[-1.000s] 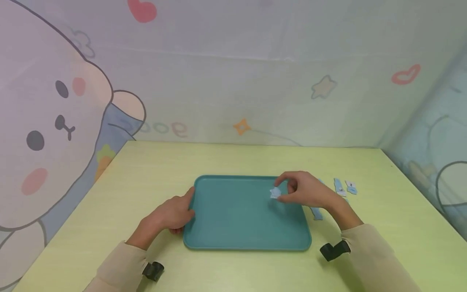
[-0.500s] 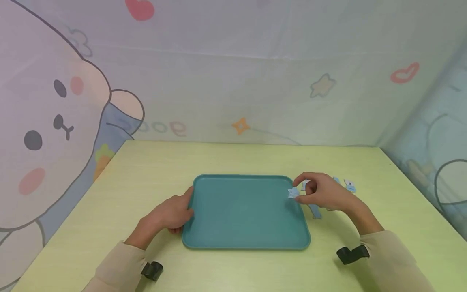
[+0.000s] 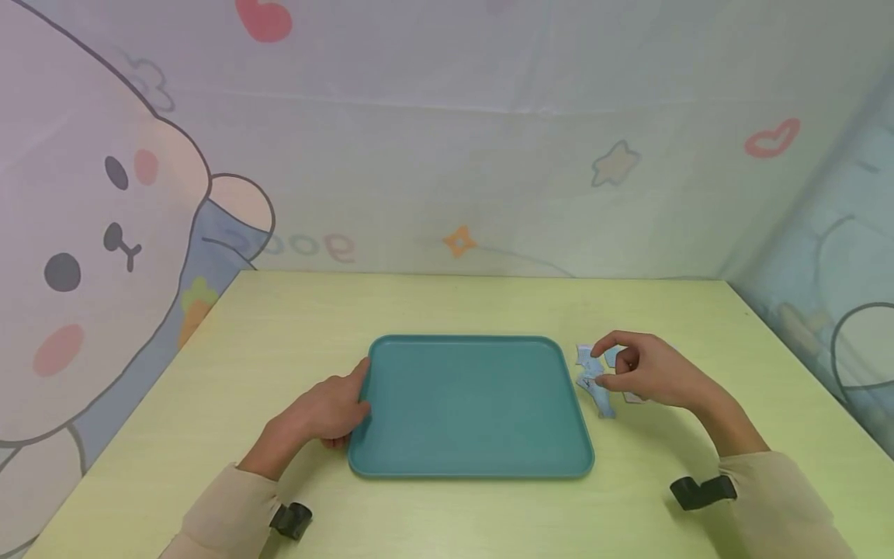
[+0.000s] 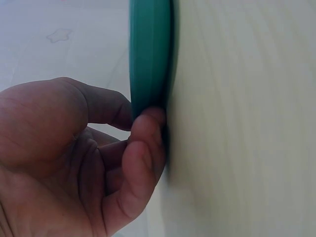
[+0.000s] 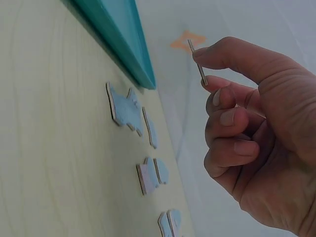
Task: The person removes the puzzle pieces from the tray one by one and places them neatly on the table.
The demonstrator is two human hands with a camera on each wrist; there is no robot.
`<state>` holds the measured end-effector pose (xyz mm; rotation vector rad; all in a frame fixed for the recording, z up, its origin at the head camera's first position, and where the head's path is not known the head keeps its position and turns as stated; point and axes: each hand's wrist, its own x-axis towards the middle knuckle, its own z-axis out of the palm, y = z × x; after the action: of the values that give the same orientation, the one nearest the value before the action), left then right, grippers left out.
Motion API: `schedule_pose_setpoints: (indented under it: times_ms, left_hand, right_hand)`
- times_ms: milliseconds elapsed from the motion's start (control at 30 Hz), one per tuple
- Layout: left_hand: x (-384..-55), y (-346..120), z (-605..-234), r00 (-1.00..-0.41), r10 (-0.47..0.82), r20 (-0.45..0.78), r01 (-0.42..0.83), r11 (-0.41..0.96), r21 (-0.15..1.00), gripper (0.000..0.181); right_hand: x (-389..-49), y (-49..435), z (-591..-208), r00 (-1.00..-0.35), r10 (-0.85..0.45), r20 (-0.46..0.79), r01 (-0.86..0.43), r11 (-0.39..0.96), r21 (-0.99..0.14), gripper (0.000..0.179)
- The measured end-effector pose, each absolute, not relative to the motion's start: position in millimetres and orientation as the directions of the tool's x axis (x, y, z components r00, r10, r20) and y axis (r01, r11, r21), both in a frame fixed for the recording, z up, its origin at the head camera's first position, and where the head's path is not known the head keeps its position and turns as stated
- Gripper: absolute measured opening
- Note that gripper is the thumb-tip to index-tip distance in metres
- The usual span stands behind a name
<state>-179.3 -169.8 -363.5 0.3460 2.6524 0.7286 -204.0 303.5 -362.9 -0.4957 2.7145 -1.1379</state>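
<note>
My left hand (image 3: 334, 410) grips the left edge of a teal tray (image 3: 468, 407) that lies on the table. In the left wrist view the thumb is on one side of the tray's rim (image 4: 150, 54) and curled fingertips are at the other. Just beyond the tray's right edge is my right hand (image 3: 646, 371), raised over several loose puzzle pieces. Thumb and index finger pinch a thin puzzle piece (image 5: 197, 61), seen edge-on in the right wrist view, while the other fingers curl into the palm. A light blue loose piece (image 5: 126, 108) lies near the tray's corner.
More blue and pale puzzle pieces (image 5: 150, 175) lie on the pale wood-grain table (image 3: 447, 516), partly hidden by the right hand in the head view. A cloth backdrop with cartoon prints (image 3: 419, 155) hangs behind the table and along its sides.
My right hand has moved right with the pinched puzzle piece, from over the tray to over the loose pieces beside it. The left hand stays on the tray's edge.
</note>
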Motion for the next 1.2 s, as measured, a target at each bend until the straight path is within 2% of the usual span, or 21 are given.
schedule_pose_setpoints:
  times_ms: [467, 1200]
  left_hand:
    - [-177.8, -168.4, -363.1, -0.901, 0.327, -0.284, 0.137, 0.838, 0.529, 0.076]
    - [-177.1, -168.6, -363.5, -0.904, 0.33, -0.272, 0.145, 0.834, 0.533, 0.076]
  right_hand:
    - [-198.6, 361.0, -358.6, -0.962, -0.268, -0.043, -0.146, 0.645, -0.75, 0.038]
    - [-193.5, 415.7, -369.3, -0.976, -0.202, -0.084, -0.086, 0.707, -0.702, 0.043]
